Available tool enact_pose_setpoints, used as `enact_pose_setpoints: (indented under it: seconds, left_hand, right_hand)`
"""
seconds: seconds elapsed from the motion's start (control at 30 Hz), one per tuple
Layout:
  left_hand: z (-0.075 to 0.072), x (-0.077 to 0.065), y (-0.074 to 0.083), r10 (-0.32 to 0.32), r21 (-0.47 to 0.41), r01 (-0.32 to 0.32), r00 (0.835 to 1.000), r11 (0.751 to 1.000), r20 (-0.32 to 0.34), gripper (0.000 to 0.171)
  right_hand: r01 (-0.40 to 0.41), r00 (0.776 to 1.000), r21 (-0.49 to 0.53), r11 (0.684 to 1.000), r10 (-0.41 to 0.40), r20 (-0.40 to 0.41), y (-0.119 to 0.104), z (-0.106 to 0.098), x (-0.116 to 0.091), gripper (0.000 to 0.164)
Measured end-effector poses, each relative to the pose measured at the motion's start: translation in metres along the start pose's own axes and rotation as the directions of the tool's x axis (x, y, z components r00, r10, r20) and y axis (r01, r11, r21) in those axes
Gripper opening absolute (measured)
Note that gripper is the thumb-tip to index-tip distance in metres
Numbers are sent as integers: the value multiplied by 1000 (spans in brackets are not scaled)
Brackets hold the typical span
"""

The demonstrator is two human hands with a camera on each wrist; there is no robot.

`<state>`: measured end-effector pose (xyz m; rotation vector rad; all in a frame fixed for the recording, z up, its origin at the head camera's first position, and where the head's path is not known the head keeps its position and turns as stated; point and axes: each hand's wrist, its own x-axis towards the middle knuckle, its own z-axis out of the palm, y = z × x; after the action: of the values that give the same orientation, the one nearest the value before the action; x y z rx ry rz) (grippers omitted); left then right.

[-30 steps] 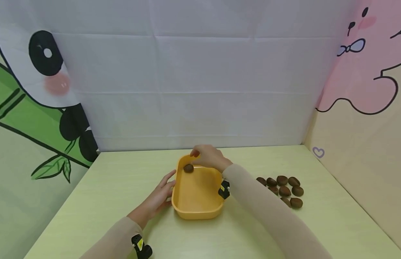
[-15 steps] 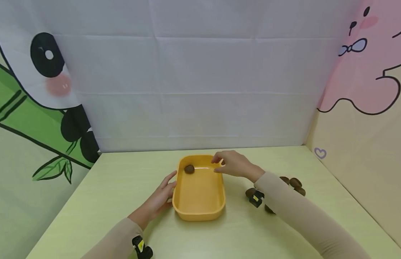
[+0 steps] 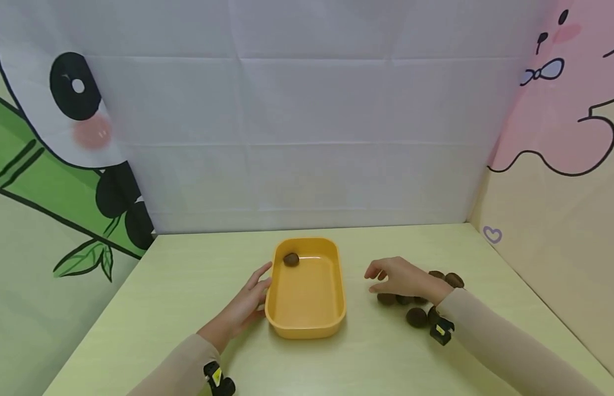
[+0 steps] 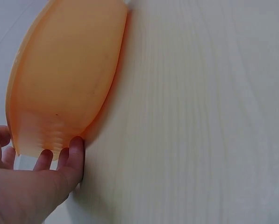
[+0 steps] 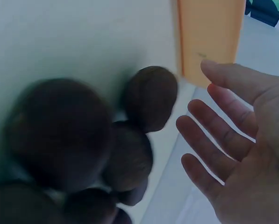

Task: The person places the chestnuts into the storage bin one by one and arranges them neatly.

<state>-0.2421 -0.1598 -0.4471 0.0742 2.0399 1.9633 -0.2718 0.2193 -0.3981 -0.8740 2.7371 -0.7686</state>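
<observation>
"One dark-brown, rounded chestnut (image 3: 291,259) lies inside the yellow, rounded-rectangular plastic tray (image 3: 305,300), near its far-left corner. What just changed?"

"The right hand (image 3: 406,278) has left the tray's far end and now hangs to the tray's right, over the loose brown chestnuts (image 3: 416,317), fingers relaxed and empty."

"And the left hand (image 3: 244,306)?"

"It stays against the tray's left wall, fingers spread and touching, not wrapped round it."

"Meaning?"

"That placing looks finished, I'd judge; the other chestnuts all lie outside, right of the tray."
</observation>
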Motion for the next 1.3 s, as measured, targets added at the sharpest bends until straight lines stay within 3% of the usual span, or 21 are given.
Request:
enact_pose_setpoints:
  seconds: [0.3,0.63,1.0,1.3]
  left_hand:
    - [0,1,-1,6,-5,-6,1000,1000,6,54]
    - [0,1,-2,6,-10,-5,1000,1000,14,53]
    - [-1,1,-2,1,-20,-1,1000,1000,2,53]
    - [-1,1,-1,-2,-28,2,1000,1000,6,53]
  right_hand:
    - [19,999,19,1000,-20,33,18,8,-23,27]
    - [47,998,-9,999,-46,53,23,12,-27,26]
    - [81,995,-36,996,-79,66,13,1,-20,27]
    - [90,993,3,996,-90,76,-7,-14,-7,24]
